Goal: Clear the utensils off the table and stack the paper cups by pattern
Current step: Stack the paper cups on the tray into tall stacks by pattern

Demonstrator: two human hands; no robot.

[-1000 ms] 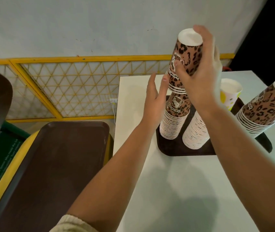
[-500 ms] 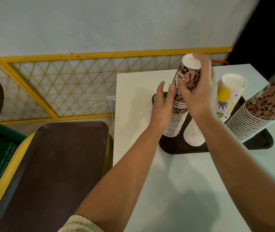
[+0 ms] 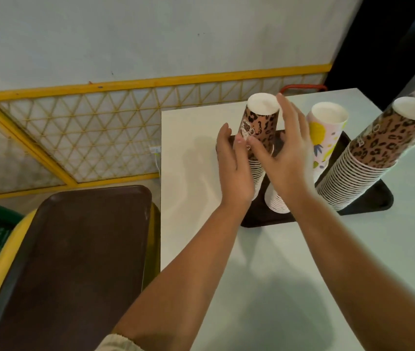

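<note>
Now both hands are steadying the left leopard stack (image 3: 257,138), which is standing upside down on the dark tray (image 3: 368,206) on the white table (image 3: 290,262). The left hand (image 3: 236,168) is lying flat along the stack's left side with fingers straight and together; the right hand (image 3: 285,158) is spreading open around its right side, fingertips near the top cup. To do this well, I judge both palms should be squeezing evenly while the top cup is seated straight, without nudging the yellow floral stack (image 3: 325,138) just to the right or the second leopard stack (image 3: 368,158) further right. Compared with a second ago, the leopard cup has come down from high above onto its stack, the right hand's grip has loosened, and the left hand has closed in.
</note>
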